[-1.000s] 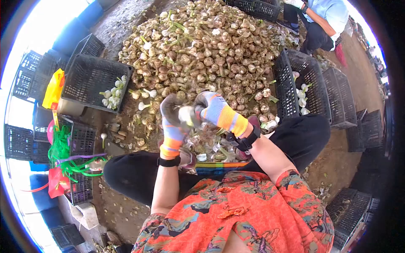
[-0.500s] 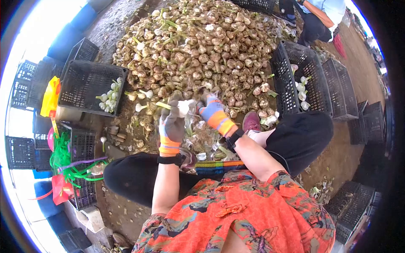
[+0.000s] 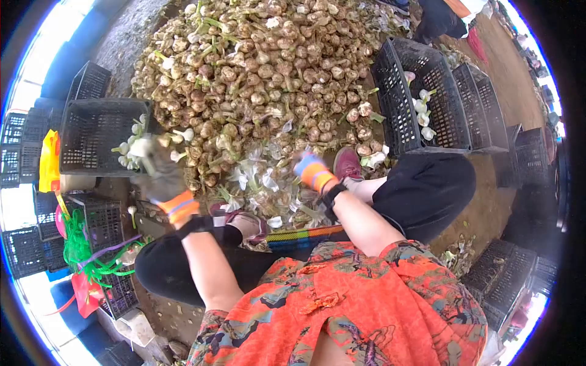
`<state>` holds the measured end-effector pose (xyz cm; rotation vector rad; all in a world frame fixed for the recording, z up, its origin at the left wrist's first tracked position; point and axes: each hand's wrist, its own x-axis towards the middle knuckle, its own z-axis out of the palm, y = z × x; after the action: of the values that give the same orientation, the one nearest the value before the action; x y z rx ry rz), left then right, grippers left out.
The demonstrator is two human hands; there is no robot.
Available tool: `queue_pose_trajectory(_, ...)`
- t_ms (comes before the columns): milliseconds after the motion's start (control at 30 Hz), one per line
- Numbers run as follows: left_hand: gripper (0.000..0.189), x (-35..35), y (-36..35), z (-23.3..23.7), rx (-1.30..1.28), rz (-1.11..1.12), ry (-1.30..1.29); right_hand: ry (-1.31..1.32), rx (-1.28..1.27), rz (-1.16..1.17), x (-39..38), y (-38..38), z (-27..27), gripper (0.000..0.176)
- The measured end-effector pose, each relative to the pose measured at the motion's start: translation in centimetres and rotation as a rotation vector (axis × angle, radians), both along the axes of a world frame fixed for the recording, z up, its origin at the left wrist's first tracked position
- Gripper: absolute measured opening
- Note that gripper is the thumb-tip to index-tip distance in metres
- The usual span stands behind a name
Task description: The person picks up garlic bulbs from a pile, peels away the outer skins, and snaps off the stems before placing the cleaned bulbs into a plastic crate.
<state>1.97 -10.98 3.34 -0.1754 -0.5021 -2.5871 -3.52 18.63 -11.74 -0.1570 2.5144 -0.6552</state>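
My left hand (image 3: 163, 178), in a grey and orange glove, is closed on a white garlic bulb (image 3: 141, 147) and blurred by motion. It is at the front right corner of a black crate (image 3: 101, 110), where several cleaned garlic bulbs (image 3: 132, 160) lie in the crate's right side. My right hand (image 3: 312, 171), gloved in orange and grey-blue, hovers over the near edge of a large heap of unpeeled garlic (image 3: 262, 73). Its fingertips are blurred and turned away, so what they do is hidden. Loose garlic skins (image 3: 265, 177) lie between the two hands.
Another black crate (image 3: 421, 91) with a few white bulbs stands at the right, beside more crates (image 3: 482, 110). Green netting (image 3: 76, 244) and a yellow bag (image 3: 50, 161) hang at the left. A co-worker's dark-clothed leg (image 3: 441, 21) shows at the top right.
My left hand has moved left with the cleaned bulb, from the middle to the left crate. The right hand has come apart from it and stays near the heap. The view has shifted slightly.
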Motion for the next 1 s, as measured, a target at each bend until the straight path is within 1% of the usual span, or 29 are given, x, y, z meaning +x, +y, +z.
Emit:
queue_pose_trajectory(33,0.066,-0.2,-0.3,2.0,0.106,0.094,-0.122,0.083,-0.020,-0.242,-1.3,0.9,0.9,0.029)
queue_pose_trajectory(100,0.055,-0.7,0.8,1.9,-0.082,0.286,-0.264,-0.014,-0.010,-0.305,-3.8,1.8,-1.4,0.031)
queue_pose_trajectory(133,0.048,-1.1,1.4,0.6,-0.037,0.289,-0.341,-0.010,-0.156,-0.278,-3.3,1.1,-0.3,0.032)
queue_pose_trajectory(167,0.041,-1.2,2.4,-0.9,0.010,0.292,-0.422,-0.040,0.038,0.014,-3.9,0.0,-0.3,0.036)
queue_pose_trajectory(233,0.029,-0.9,5.8,-1.7,0.070,0.098,-0.594,0.127,0.253,0.449,-3.0,-2.3,-4.4,0.038)
queue_pose_trajectory(300,0.027,-0.5,6.9,-5.0,-0.161,-0.026,-0.664,0.090,0.283,0.465,-3.2,-2.8,-4.8,0.036)
queue_pose_trajectory(367,0.033,-0.4,8.7,-4.9,-0.455,-0.003,-0.849,0.044,-0.007,-0.040,-4.0,-2.6,-4.0,0.033)
queue_pose_trajectory(400,0.045,-0.4,9.4,-4.8,-0.588,-0.042,-0.897,-0.103,-0.419,-0.228,-4.8,-2.7,-3.4,0.024)
queue_pose_trajectory(433,0.050,-0.5,9.8,-6.2,-0.750,-0.092,-0.792,-0.254,-0.829,-0.415,-5.2,-2.6,-2.4,0.015)
queue_pose_trajectory(500,0.057,-0.9,11.2,-7.6,-0.701,-0.234,-0.600,-0.534,-1.403,-0.517,-4.7,-3.0,3.5,0.015)
queue_pose_trajectory(567,0.060,-1.4,12.8,-6.1,-0.728,-0.197,-0.555,-0.577,-1.539,-0.316,-4.2,-3.7,6.9,0.017)
queue_pose_trajectory(600,0.058,-1.6,12.5,-6.2,-0.781,-0.097,-0.515,-0.369,-1.570,-0.244,-4.2,-4.5,6.4,0.020)
queue_pose_trajectory(633,0.057,-1.6,12.5,-5.5,-0.781,-0.076,-0.512,-0.363,-1.573,-0.230,-4.0,-5.2,7.4,0.020)
queue_pose_trajectory(700,0.053,-1.6,12.2,-4.9,-0.789,-0.015,-0.435,-0.488,-1.622,-0.398,-3.3,-6.2,9.3,0.016)
queue_pose_trajectory(733,0.053,-1.5,12.0,-4.9,-0.790,-0.009,-0.428,-0.359,-1.412,-0.343,-2.2,-6.2,12.3,0.017)
queue_pose_trajectory(767,0.052,-1.4,12.0,-5.0,-0.921,0.070,-0.424,-0.354,-1.414,-0.336,-2.0,-6.4,12.3,0.017)
queue_pose_trajectory(800,0.051,-1.3,12.0,-5.0,-1.050,0.151,-0.420,-0.426,-1.541,-0.393,-1.9,-6.5,11.9,0.018)
queue_pose_trajectory(833,0.051,-1.1,12.1,-4.6,-1.049,0.157,-0.416,-0.500,-1.667,-0.451,-1.6,-6.7,12.0,0.019)
queue_pose_trajectory(867,0.050,-0.8,12.2,-4.2,-0.989,0.148,-0.430,-0.409,-1.658,-0.408,-1.4,-6.8,12.1,0.016)
queue_pose_trajectory(900,0.049,-0.5,12.3,-3.8,-0.928,0.139,-0.444,-0.407,-1.659,-0.400,-1.1,-6.7,12.3,0.016)
queue_pose_trajectory(933,0.049,-0.4,12.2,-3.3,-0.928,0.145,-0.440,-0.367,-1.578,-0.366,-0.6,-6.4,13.6,0.014)
queue_pose_trajectory(967,0.050,-0.2,12.2,-2.7,-0.770,0.070,-0.423,-0.326,-1.496,-0.335,-0.4,-6.1,14.4,0.014)
queue_pose_trajectory(1000,0.050,-0.1,12.2,-2.4,-0.613,-0.006,-0.405,-0.354,-1.487,-0.298,-0.5,-5.9,14.1,0.014)
